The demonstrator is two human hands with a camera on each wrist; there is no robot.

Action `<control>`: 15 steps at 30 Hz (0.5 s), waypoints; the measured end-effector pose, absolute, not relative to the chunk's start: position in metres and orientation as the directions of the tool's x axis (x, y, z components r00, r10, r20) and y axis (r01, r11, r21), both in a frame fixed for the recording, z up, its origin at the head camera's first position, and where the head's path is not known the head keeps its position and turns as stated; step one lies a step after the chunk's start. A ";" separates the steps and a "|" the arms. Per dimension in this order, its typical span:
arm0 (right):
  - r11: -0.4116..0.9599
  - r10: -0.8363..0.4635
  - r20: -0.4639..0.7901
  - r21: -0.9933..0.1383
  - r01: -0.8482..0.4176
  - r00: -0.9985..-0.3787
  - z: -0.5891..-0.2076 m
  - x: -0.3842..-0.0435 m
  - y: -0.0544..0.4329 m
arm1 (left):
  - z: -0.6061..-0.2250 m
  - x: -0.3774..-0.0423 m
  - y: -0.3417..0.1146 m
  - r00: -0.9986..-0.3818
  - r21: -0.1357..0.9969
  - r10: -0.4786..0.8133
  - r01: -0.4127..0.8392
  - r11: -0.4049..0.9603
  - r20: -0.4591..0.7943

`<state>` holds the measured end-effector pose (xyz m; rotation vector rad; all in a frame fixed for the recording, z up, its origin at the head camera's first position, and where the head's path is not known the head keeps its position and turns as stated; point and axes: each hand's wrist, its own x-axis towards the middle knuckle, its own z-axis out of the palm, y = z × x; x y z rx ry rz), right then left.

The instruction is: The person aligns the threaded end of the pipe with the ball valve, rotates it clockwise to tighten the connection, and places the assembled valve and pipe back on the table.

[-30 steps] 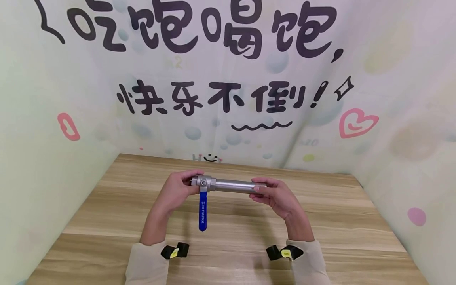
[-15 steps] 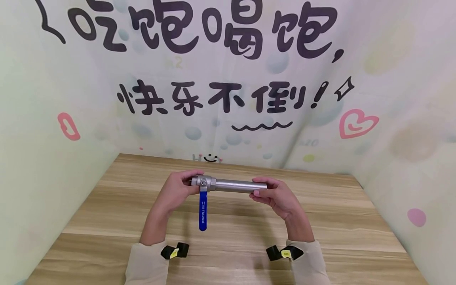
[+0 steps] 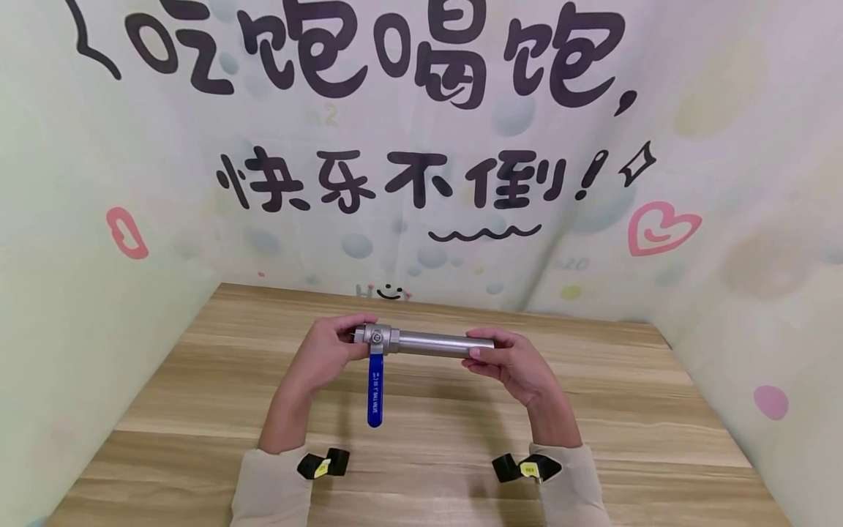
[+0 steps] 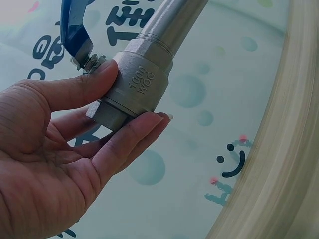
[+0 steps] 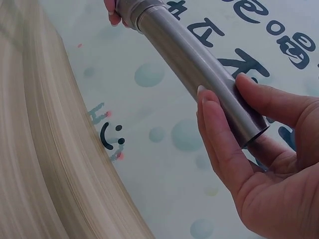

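A silver ball valve (image 3: pixel 376 337) with a long blue lever (image 3: pixel 375 391) is joined to a metal pipe (image 3: pixel 435 344), and the two lie in one line above the table. My left hand (image 3: pixel 332 350) grips the valve's free end between thumb and fingers; "1000 WOG" shows on the valve body (image 4: pixel 142 82) in the left wrist view. At the pipe's other end, my right hand (image 3: pixel 510 362) pinches the tube with the thumb on one side and fingers on the other. The pipe's open end (image 5: pixel 255 135) shows in the right wrist view. The joint's threads are hidden.
Under both hands lies a wood-grain table (image 3: pixel 421 454). A pale printed cloth (image 3: pixel 421 256) with large dark characters hangs behind it, and pale walls rise at both sides. Black wrist mounts (image 3: pixel 324 464) sit at the cuffs.
The right thumb and fingers have shifted slightly on the pipe end. The left hand and the valve stay in place.
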<state>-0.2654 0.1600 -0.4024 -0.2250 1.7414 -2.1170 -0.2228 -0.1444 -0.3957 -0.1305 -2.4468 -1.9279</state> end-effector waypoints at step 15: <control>-0.138 -0.385 -0.135 -0.970 0.201 -0.913 -0.401 -0.264 0.160 | -0.394 -0.222 -0.144 -0.997 0.969 0.049 0.072 0.237 0.062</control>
